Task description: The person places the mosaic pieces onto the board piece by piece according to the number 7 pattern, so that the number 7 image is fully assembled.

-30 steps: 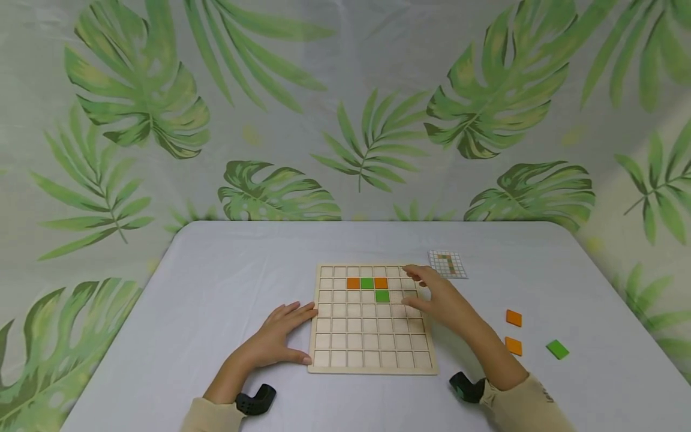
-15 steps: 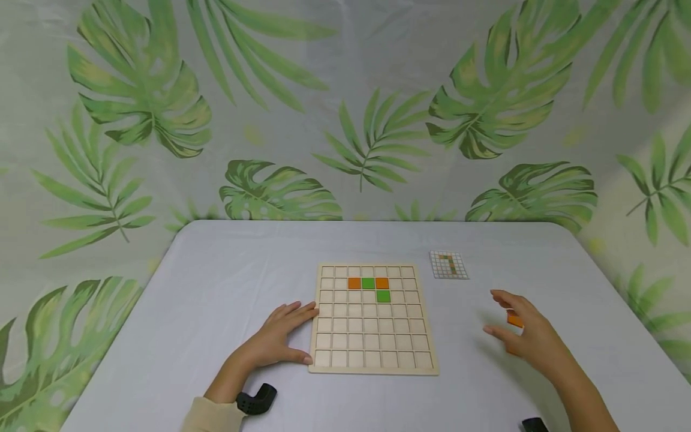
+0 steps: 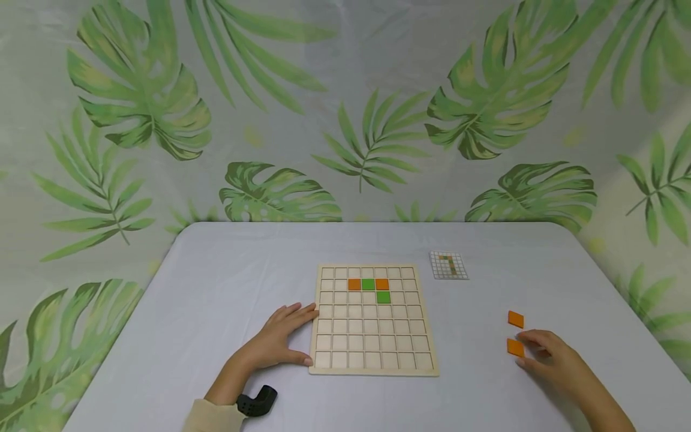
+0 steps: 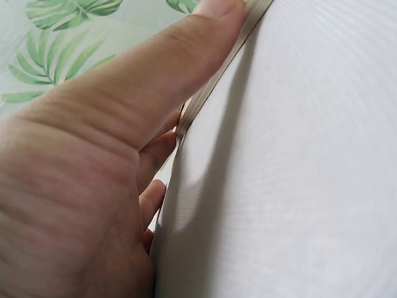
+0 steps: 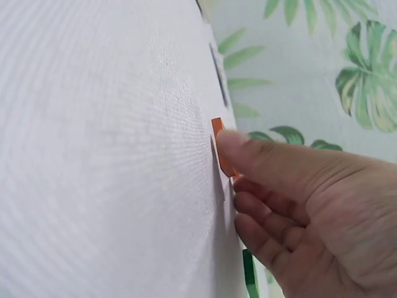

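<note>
While a leaf-printed backdrop (image 3: 345,108) closes off the far side, the pale surface (image 3: 227,282) spreads wide, with bare cloth running out to its rounded far corners and broad open room at 9 o'clock and between board and tiles at 3 o'clock. At centre lies the wooden grid board (image 3: 372,348), its near edge close to the person, its second row bearing orange, green and orange tiles with one more green tile beneath. The left hand (image 3: 272,342) rests flat at 8 o'clock, fingers straight along the board's left edge and thumb against the near corner; its grip holds nothing, only steadying the frame. The right hand (image 3: 558,363) sits at 4 o'clock, well apart from the board, its fingers curled and its thumb tip touching the nearer orange tile (image 3: 515,347); the tile lies flat on the cloth, and whether the grip has closed on it cannot be told. A second orange tile (image 3: 515,319) lies just beyond at 3 o'clock. A small pattern card (image 3: 448,265) rests at 1 o'clock, just off the board's far right corner.
</note>
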`<state>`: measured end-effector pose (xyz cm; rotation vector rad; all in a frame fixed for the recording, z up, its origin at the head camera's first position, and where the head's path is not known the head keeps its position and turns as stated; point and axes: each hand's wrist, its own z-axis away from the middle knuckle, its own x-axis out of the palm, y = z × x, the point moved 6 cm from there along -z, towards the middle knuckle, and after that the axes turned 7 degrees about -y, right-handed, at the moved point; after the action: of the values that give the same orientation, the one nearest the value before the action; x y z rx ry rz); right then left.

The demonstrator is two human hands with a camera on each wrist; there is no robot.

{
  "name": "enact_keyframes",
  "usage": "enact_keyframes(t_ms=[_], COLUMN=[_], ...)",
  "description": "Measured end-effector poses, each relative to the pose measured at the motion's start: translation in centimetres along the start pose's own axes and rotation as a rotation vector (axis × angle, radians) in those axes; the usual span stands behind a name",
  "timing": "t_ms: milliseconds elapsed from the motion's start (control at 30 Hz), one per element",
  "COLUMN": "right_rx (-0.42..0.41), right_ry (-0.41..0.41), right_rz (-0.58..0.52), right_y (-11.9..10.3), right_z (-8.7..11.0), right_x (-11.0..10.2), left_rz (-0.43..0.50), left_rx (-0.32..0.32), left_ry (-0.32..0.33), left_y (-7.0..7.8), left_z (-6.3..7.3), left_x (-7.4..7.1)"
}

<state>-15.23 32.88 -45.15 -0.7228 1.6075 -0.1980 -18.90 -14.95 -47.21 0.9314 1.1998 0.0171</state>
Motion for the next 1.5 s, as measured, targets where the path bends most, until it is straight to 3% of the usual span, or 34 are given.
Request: enact_keyframes(t_ms=[333, 500, 667, 867, 1067, 1267, 1500], right_rx=[0.047, 0.049, -0.005, -0.087, -0.121, -0.132, -0.150], right_ry=[-0.062, -0.118, -0.138, -0.169, -0.266, -0.336, -0.327], right_rz=[0.046, 0.023, -0.008, -0.019, -0.060, -0.123, -0.146], right_y=[-0.8, -3.1, -5.9, -9.2, -11.5, -12.9, -13.4], right_z=[-0.7, -2.7, -5.4, -8.5, -10.9, -12.3, -13.1], right_x=[-0.2, -0.2, 0.6, 2.7, 5.8, 8.7, 10.9], left_rz=[-0.015, -0.012, -0.013, -0.014, -0.022, -0.014, -0.006], left_rx=[-0.004, -0.012, -0.013, -0.012, -0.008, -0.011, -0.008], left_ry=[0.005, 0.006, 0.003, -0.002, 0.001, 0.000, 0.001], left_y=[-0.1, -0.1, -0.1, -0.1, -0.1, -0.1, 0.0], left_z=[0.0, 0.0, 0.0, 0.0, 0.0, 0.0, 0.0], left_x=[0.0, 0.1, 0.1, 0.1, 0.1, 0.1, 0.0])
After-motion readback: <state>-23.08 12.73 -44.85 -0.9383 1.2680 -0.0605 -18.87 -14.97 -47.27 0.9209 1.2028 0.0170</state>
